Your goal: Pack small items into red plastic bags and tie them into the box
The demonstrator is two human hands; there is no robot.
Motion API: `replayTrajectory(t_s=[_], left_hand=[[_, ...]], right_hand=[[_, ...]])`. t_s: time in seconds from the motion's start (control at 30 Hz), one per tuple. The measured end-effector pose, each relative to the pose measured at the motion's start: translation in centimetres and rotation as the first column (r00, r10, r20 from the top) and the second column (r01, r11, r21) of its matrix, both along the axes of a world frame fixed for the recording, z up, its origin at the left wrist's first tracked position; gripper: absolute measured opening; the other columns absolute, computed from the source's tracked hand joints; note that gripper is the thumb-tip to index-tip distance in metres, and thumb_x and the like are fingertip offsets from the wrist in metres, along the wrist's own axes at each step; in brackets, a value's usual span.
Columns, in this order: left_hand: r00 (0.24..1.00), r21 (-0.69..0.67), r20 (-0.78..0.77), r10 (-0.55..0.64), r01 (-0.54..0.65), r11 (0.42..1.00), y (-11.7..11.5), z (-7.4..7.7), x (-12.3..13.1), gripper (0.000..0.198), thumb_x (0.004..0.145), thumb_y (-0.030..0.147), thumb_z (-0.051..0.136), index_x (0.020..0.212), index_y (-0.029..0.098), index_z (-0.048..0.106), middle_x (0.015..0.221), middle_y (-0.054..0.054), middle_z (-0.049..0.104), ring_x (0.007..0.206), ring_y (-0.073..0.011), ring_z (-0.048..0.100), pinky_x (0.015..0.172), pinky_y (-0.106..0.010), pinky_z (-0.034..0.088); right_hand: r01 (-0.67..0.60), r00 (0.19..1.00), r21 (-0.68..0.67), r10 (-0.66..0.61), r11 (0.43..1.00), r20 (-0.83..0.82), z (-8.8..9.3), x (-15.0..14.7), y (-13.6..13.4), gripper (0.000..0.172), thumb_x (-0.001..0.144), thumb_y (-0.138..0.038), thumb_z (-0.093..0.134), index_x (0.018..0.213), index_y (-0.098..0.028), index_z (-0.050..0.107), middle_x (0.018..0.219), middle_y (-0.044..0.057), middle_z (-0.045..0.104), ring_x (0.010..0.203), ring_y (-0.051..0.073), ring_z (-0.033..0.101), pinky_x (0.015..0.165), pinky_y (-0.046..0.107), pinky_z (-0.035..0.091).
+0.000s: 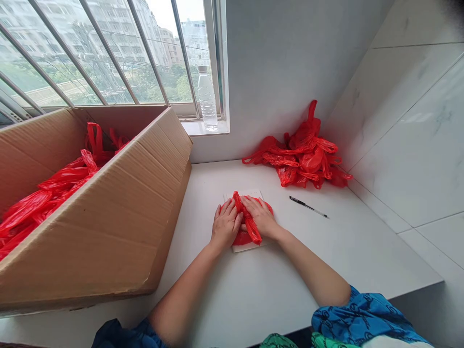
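Observation:
A red plastic bag (249,223) lies bunched on a small white board (250,247) in the middle of the white counter. My left hand (225,224) lies flat on the bag's left side, fingers stretched out. Pressing on its right side is my right hand (261,216), fingers also extended. A raised strip of the bag runs between the two hands.
A large cardboard box (119,217) with several red bags (54,186) inside stands at the left. A pile of red bags (302,154) sits in the far corner. A black pen (308,207) lies right of my hands. A water bottle (207,99) stands on the windowsill.

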State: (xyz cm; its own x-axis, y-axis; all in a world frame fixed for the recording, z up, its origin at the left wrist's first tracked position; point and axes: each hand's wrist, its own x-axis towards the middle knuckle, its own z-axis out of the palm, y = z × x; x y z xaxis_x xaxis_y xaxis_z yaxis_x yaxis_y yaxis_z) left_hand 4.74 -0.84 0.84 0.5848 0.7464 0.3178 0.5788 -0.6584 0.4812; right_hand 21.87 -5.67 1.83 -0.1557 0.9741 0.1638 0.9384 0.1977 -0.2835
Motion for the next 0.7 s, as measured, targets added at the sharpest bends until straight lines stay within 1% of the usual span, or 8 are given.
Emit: replayTrajectory(t_s=[0.27, 0.53, 0.7], left_hand=[[1.000, 0.001, 0.015, 0.002, -0.002, 1.000, 0.10, -0.45, 0.02, 0.043, 0.104, 0.033, 0.029, 0.142, 0.027, 0.048, 0.153, -0.003, 0.045, 0.146, -0.0225, 0.032, 0.121, -0.050, 0.022], [1.000, 0.000, 0.013, -0.008, 0.008, 1.000, 0.13, -0.46, -0.01, 0.044, 0.104, 0.033, 0.028, 0.143, 0.026, 0.047, 0.152, -0.004, 0.047, 0.145, -0.0237, 0.034, 0.120, -0.051, 0.024], [1.000, -0.006, 0.015, -0.010, 0.010, 1.000, 0.14, -0.47, 0.01, 0.043, 0.104, 0.033, 0.029, 0.141, 0.027, 0.049, 0.151, -0.004, 0.048, 0.145, -0.0236, 0.035, 0.120, -0.051, 0.024]], right_hand=[[0.006, 1.000, -0.032, -0.007, 0.999, -0.023, -0.06, -0.05, -0.01, 0.087, 0.089, -0.057, 0.055, 0.158, -0.018, 0.018, 0.162, 0.009, 0.028, 0.151, 0.026, 0.019, 0.124, 0.051, 0.012], [0.006, 0.998, -0.055, -0.010, 0.998, -0.063, 0.19, -0.18, -0.09, 0.086, 0.089, -0.055, 0.055, 0.157, -0.014, 0.022, 0.162, 0.009, 0.028, 0.152, 0.026, 0.018, 0.124, 0.050, 0.010], [-0.006, 0.998, -0.072, 0.002, 0.997, -0.062, -0.14, 0.04, 0.09, 0.087, 0.088, -0.056, 0.057, 0.158, -0.018, 0.021, 0.162, 0.010, 0.027, 0.152, 0.026, 0.018, 0.124, 0.051, 0.010]])
